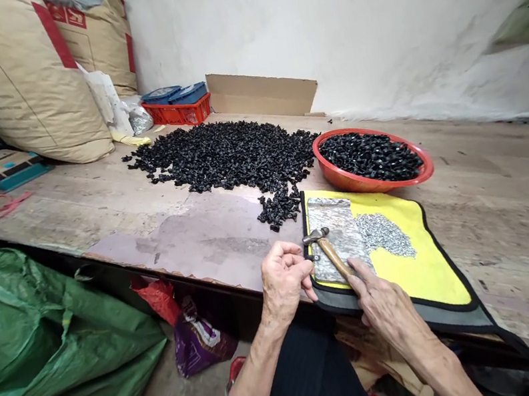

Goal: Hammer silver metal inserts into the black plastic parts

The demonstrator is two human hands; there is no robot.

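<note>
My right hand (383, 303) is shut around the wooden handle of a small hammer (334, 255), whose steel head (316, 237) rests above a scuffed metal plate (338, 239). The plate lies on a yellow mat with a black border (410, 282), beside a heap of tiny silver pieces (385, 235). My left hand (283, 279) is curled next to the hammer head, at the table edge. Its fingertips partly hide whatever may lie between them. Small black plastic parts form a loose pile (279, 208) just beyond my hands, and a much larger heap (222, 158) lies farther back.
A red bowl (370, 160) full of black parts stands behind the mat. Large paper sacks (17, 84) and a red crate (178, 112) line the back of the wooden table (488, 201), with a white wall behind. A green woven sack (49, 335) sits on the floor at left.
</note>
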